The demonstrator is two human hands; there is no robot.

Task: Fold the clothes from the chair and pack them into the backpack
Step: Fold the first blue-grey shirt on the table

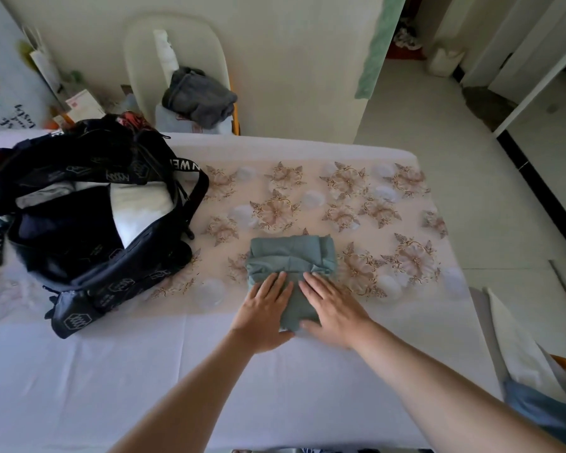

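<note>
A grey-green garment [291, 256], folded into a compact block, lies on the bed's flowered cover [340, 197]. My left hand [264, 310] presses flat on its near left part with straight fingers. My right hand [332, 308] lies flat on its near right part. A black backpack [89, 223] with white lettering stands open at the left, white and dark folded clothes showing inside. Beyond the bed a white chair [144, 60] holds a crumpled dark grey garment [198, 98] on a pale folded item.
The bed's white sheet [111, 371] runs along the near side. Papers and clutter [82, 106] stand behind the backpack at the far left. A tiled floor [438, 142] and a doorway lie to the right. Blue fabric [543, 410] sits at the lower right.
</note>
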